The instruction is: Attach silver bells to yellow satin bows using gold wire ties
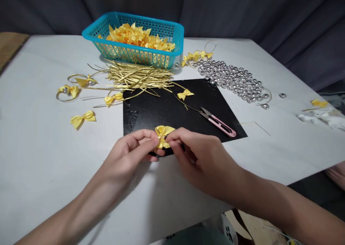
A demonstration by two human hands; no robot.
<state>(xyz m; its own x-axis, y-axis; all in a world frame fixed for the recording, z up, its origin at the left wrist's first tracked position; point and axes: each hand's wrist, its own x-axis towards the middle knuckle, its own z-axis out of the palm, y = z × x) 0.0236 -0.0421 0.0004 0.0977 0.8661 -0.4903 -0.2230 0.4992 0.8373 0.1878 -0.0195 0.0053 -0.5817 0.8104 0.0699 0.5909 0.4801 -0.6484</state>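
Note:
My left hand (pixel 136 148) and my right hand (pixel 199 158) meet over the near edge of a black mat (pixel 172 106). Both pinch a small yellow ribbon bow (pixel 163 133) with a gold wire tie wound round its middle. The fingers of each hand are closed on the bow from either side. Pink thread snips (pixel 219 123) lie on the mat just beyond my right hand. Another yellow bow (pixel 184 93) with a gold wire lies further back on the mat.
A teal basket (pixel 140 54) of yellow bows stands at the back, a heap of gold wire ties (pixel 137 76) before it. Silver bells (pixel 234 80) are piled at the right. Loose bows (pixel 82 118) and finished bow rings (pixel 68 91) lie left on the white table (pixel 40 158).

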